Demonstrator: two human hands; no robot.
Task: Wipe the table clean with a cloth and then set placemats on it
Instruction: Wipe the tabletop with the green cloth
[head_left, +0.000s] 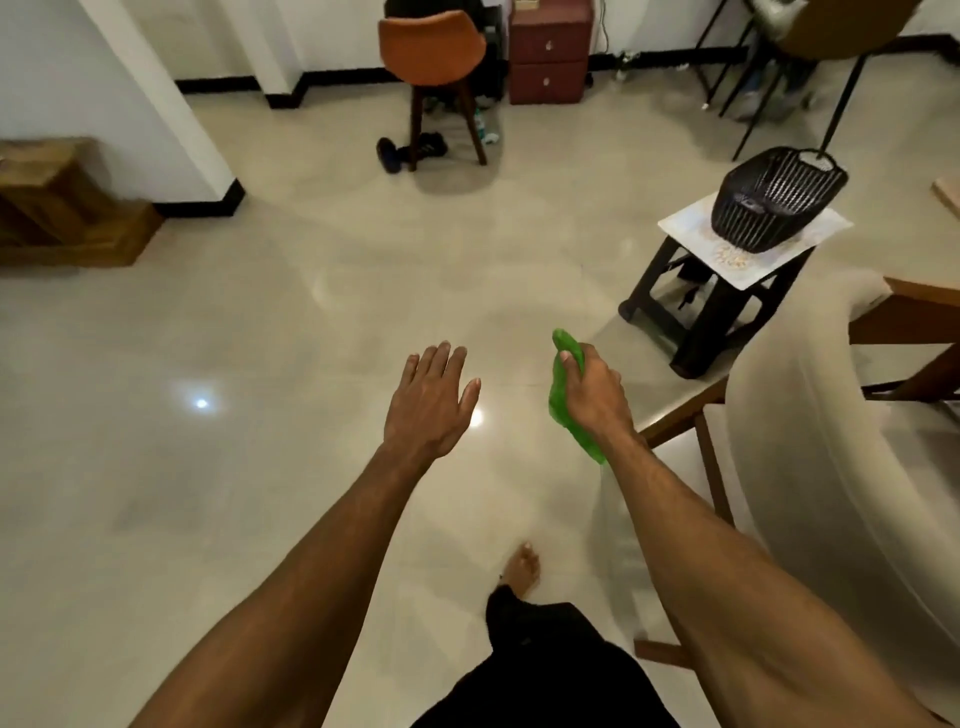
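Note:
My right hand (595, 387) grips a green cloth (562, 400), which hangs bunched below and above the fist. My left hand (428, 400) is stretched forward over the floor with straight fingers and holds nothing. On a small black stool (701, 312) to the right lies a pale patterned placemat (748, 260) under a black basket (774, 202). A wooden table edge (914, 312) shows at the far right, mostly out of frame.
A cream upholstered chair (810, 441) with wooden legs stands close on my right. An orange stool (431, 57) and a red drawer unit (548, 52) stand at the far wall. Wooden boxes (57, 208) sit at the left. Glossy tiled floor lies ahead.

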